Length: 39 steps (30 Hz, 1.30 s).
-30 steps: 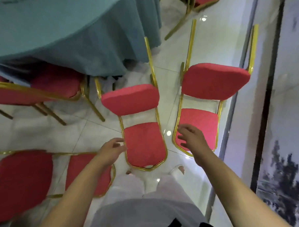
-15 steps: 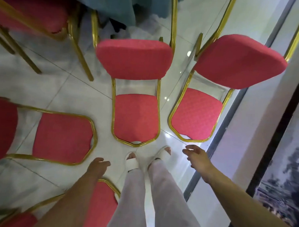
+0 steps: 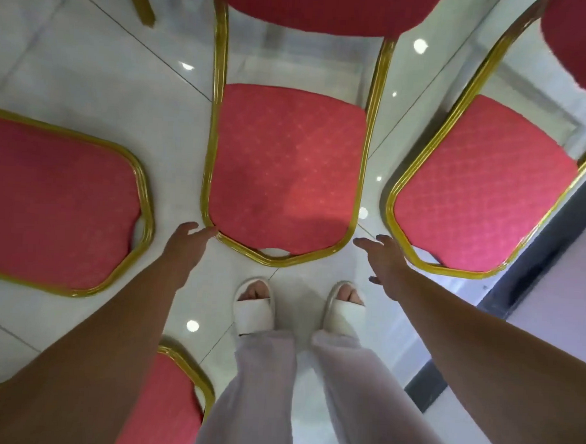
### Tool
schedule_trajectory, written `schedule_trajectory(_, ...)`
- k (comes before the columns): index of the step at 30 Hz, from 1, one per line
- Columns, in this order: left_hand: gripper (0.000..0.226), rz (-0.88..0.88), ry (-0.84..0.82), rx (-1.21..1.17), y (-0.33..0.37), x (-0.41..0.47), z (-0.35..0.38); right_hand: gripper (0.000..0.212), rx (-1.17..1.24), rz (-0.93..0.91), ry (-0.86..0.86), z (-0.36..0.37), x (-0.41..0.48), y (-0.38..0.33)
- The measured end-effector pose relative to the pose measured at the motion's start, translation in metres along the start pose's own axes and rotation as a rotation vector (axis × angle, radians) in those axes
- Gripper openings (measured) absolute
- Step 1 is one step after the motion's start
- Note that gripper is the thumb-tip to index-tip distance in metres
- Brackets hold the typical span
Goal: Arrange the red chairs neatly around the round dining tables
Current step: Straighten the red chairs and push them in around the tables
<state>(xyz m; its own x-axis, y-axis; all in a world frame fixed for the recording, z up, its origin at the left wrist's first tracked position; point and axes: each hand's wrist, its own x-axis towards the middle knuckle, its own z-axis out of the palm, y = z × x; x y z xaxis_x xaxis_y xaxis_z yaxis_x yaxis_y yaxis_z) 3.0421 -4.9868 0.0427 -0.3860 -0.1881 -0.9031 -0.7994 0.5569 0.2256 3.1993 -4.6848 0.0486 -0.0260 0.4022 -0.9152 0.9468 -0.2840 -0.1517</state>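
The middle chair [image 3: 287, 174] is flanked at seven and five o'clock by the left hand [image 3: 186, 247] and right hand [image 3: 384, 259], both released, fingers outstretched.

My arms reach down; my left hand [image 3: 187, 247] and right hand [image 3: 384, 259], fingers loosely straight, flank the middle red chair's [image 3: 287, 174] front corners.

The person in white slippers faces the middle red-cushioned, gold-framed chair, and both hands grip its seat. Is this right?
Not the grip. The head view shows the left hand and right hand open, reaching toward the front corners of the middle red-cushioned, gold-framed chair, holding nothing.
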Motion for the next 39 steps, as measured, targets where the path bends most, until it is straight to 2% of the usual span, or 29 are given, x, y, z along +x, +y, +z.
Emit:
schedule_trajectory(3, 0.061, -0.046, 0.003, -0.155, -0.01, 0.059, 0.024, 0.047, 0.066, 0.013, -0.023, 0.022, 0.057, -0.009)
schedule_trajectory(6, 0.06, -0.065, -0.006, -0.276, -0.021, 0.101, 0.041, 0.056, 0.155, 0.024, -0.061, 0.038, 0.105, -0.012)
schedule_trajectory(8, 0.052, -0.036, -0.001, -0.353, -0.02, 0.123, 0.047, 0.062, 0.226, 0.074, -0.146, 0.046, 0.128, -0.01)
schedule_trajectory(10, 0.036, -0.015, 0.016, -0.428, -0.018, 0.138, 0.051, 0.06, 0.269, 0.093, -0.215, 0.047, 0.144, -0.007)
schedule_trajectory(15, 0.027, -0.038, 0.016, -0.473, -0.02, 0.128, 0.043, 0.047, 0.211, 0.09, -0.219, 0.027, 0.14, -0.007)
schedule_trajectory(17, 0.025, -0.064, 0.025, -0.439, -0.022, 0.099, 0.036, 0.042, 0.144, 0.087, -0.184, 0.016, 0.113, -0.005)
schedule_trajectory(21, 0.034, -0.111, 0.04, -0.368, -0.024, -0.001, 0.017, 0.019, 0.102, 0.116, -0.196, -0.029, 0.017, 0.008)
schedule_trajectory(24, 0.03, -0.15, 0.076, -0.364, -0.022, -0.103, -0.014, 0.02, 0.049, 0.134, -0.21, -0.077, -0.077, 0.008)
schedule_trajectory(28, 0.01, -0.146, 0.002, -0.336, -0.018, -0.243, -0.057, 0.022, -0.051, 0.136, -0.2, -0.149, -0.197, -0.002)
schedule_trajectory(30, 0.009, -0.093, -0.02, -0.329, -0.003, -0.31, -0.075, 0.018, -0.114, 0.077, -0.193, -0.187, -0.252, -0.014)
schedule_trajectory(32, 0.012, -0.068, 0.029, -0.301, 0.014, -0.365, -0.085, 0.016, -0.202, -0.01, -0.209, -0.221, -0.297, -0.027)
schedule_trajectory(36, 0.021, -0.006, 0.166, -0.313, 0.051, -0.445, -0.094, 0.032, -0.245, -0.17, -0.239, -0.279, -0.362, -0.053)
schedule_trajectory(39, 0.016, 0.111, 0.192, -0.344, 0.072, -0.48, -0.095, 0.038, -0.178, -0.29, -0.183, -0.311, -0.394, -0.064)
